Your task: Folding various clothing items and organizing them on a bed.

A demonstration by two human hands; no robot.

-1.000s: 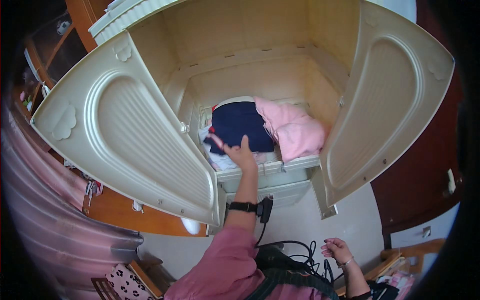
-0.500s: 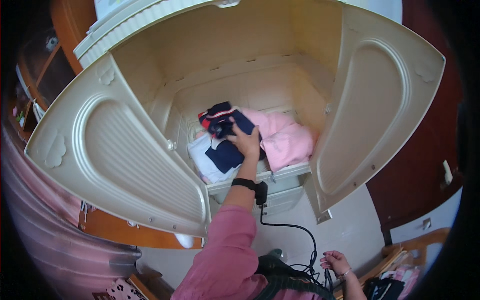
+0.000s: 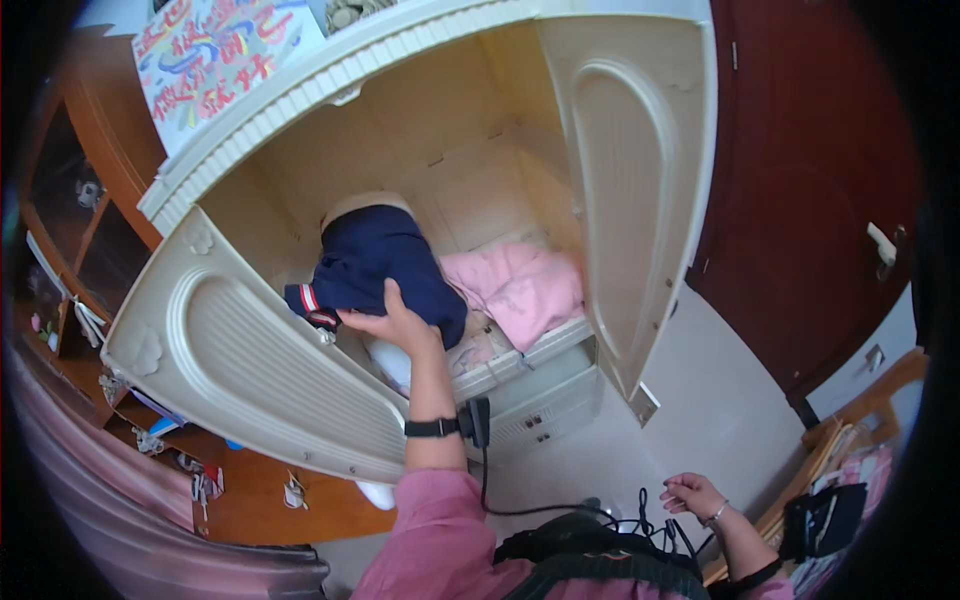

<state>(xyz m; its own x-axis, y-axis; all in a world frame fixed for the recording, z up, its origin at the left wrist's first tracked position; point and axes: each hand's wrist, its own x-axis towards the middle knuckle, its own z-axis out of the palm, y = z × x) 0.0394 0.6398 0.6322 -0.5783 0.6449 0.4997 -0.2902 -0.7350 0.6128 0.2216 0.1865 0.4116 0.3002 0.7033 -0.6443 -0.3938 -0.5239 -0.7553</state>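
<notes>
The navy garment [image 3: 385,245] is in the cream cabinet [image 3: 505,372], bunched toward the compartment's left side, its lower end near the front edge. Its cuff [image 3: 308,298], banded red and white, lies at the upper edge of the left door [image 3: 250,345]. The left hand [image 3: 402,327] touches the garment's lower part, thumb spread upward over the navy cloth; the fingers are partly lost against the dark fabric, so I cannot tell whether that grip is closed on it. White cloth [image 3: 388,362] shows below, by the front left corner, and pale patterned cloth [image 3: 475,347] lies along the front edge. A pink garment [image 3: 525,290] sits at the front right corner, beside the right door [image 3: 625,200]. Both doors stand open. A black strap [image 3: 432,428] with a small device [image 3: 478,422] circles the left wrist, and a black cable [image 3: 540,512] runs from it. The right hand [image 3: 693,495] is well apart from the cabinet, its grip open, fingers loosely curled.
</notes>
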